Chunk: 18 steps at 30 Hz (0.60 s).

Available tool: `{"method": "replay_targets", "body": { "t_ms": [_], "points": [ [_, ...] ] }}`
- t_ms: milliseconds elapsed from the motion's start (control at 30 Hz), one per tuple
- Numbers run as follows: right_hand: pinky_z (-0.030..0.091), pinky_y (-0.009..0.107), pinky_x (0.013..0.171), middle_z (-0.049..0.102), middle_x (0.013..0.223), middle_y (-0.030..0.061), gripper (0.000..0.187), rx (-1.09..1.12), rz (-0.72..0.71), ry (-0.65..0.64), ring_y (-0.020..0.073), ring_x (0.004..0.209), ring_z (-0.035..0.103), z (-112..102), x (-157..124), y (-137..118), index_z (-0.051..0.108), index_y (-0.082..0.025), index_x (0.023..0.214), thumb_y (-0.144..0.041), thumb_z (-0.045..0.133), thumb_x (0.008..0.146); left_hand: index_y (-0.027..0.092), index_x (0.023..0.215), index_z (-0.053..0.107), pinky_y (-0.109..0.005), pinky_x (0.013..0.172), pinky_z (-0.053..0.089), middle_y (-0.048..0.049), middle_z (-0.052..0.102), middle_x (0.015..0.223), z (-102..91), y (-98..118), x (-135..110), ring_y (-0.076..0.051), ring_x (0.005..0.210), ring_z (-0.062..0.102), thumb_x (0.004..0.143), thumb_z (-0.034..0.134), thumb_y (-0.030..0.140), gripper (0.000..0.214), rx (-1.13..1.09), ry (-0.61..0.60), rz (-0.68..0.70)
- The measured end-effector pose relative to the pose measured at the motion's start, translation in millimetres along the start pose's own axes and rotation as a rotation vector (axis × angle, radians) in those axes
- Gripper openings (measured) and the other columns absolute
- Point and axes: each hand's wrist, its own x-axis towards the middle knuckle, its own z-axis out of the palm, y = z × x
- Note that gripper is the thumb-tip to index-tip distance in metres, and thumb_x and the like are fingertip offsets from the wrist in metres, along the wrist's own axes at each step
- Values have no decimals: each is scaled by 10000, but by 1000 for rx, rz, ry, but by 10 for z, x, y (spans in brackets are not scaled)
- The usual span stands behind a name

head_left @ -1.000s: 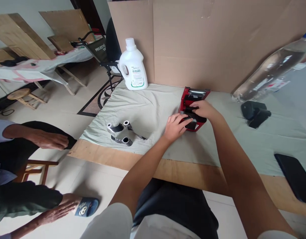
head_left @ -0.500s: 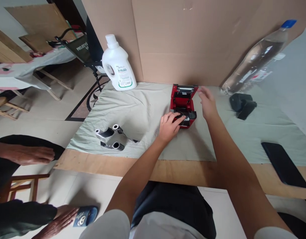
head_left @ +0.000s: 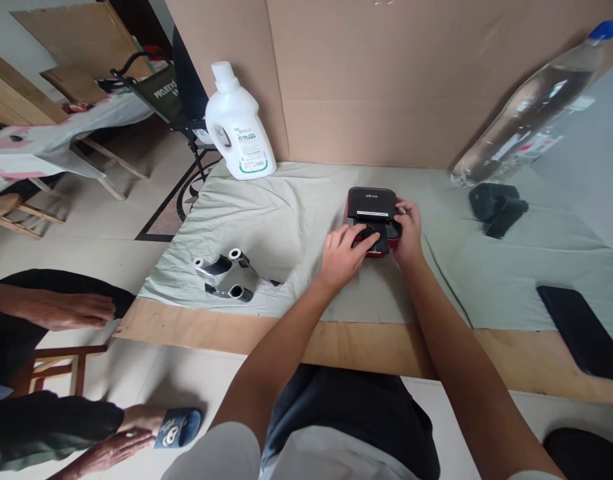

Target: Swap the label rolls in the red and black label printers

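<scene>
A small red and black printer (head_left: 372, 207) sits on the grey-green cloth (head_left: 286, 220), its black lid down. My left hand (head_left: 342, 253) rests at its near left corner, fingers curled against the front. On the right side my right hand (head_left: 409, 230) grips the printer's edge with fingers bent. To the left lie several rolls (head_left: 225, 275) with white cores, apart from both hands.
A white detergent bottle (head_left: 238, 127) stands at the back left before a cardboard wall (head_left: 386, 80). A clear water bottle (head_left: 531, 107) leans at the right, with a black adapter (head_left: 497, 203) and a dark phone (head_left: 581, 330) nearby. Another person's hands and slippered foot (head_left: 179, 427) are at the left.
The printer's lid, open before, is now down. My right hand moved off the printer, then back to its right side. My left hand stayed at the near left corner.
</scene>
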Motion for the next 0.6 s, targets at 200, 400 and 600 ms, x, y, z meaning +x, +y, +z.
{"method": "replay_targets", "body": {
  "t_ms": [200, 400, 600],
  "points": [
    [544, 408, 1061, 575, 1529, 66, 650, 38, 120, -17, 234, 1394, 574, 66, -25, 27, 462, -297, 1497, -429, 422, 862, 285, 1528, 576, -486, 1230, 360, -100, 565, 1566, -69, -60, 11, -311, 1431, 476, 1054, 487, 317, 484, -67, 22, -130],
    [528, 407, 1106, 569, 1552, 95, 717, 60, 128, -52, 249, 1435, 554, 95, -10, 53, 478, -229, 1525, -490, 368, 866, 292, 1573, 504, -612, 1270, 286, -81, 402, 1705, 1, -119, 25, -402, 1582, 278, 982, 619, 418, 616, -91, 21, -334],
    [479, 413, 1180, 549, 1592, 45, 813, 236, 211, -28, 255, 1472, 512, 96, 20, 85, 421, -250, 1587, -432, 472, 796, 337, 1466, 578, -590, 1248, 335, -69, 449, 1673, -25, -195, 75, -378, 1564, 345, 925, 707, 389, 558, -146, -51, -349]
  ]
}}
